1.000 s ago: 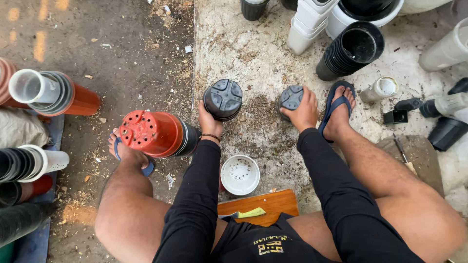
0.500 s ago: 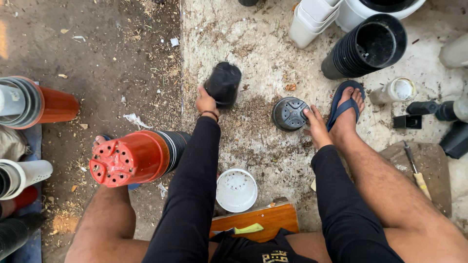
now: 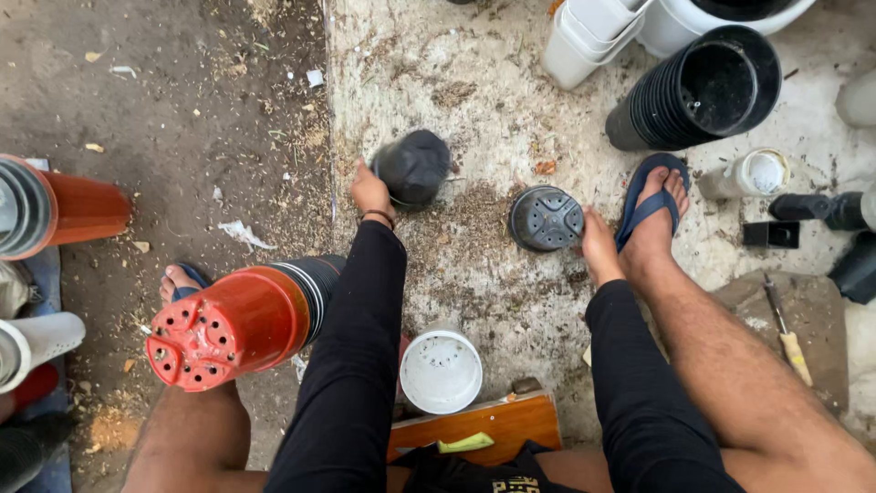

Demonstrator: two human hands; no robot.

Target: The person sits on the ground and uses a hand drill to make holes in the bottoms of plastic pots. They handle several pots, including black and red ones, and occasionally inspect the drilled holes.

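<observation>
My left hand (image 3: 371,190) grips a small black plastic pot (image 3: 412,167) held on its side above the gritty concrete ground. My right hand (image 3: 598,246) holds another small dark grey pot (image 3: 546,218), its holed bottom facing up at me. Both arms wear black sleeves. A small white pot (image 3: 442,370) stands upright on the ground between my legs. My right foot in a blue flip-flop (image 3: 650,206) rests just right of the right hand.
A stack of red and black pots (image 3: 239,320) lies on its side over my left leg. A stack of black pots (image 3: 695,89) and white pots (image 3: 586,36) lie at top right. A wooden board (image 3: 493,423) sits near me, a knife (image 3: 786,332) on a slab at right.
Both hands have drawn apart. The left pot has turned from bottom-up onto its side; the right pot has moved lower and right, toward my foot.
</observation>
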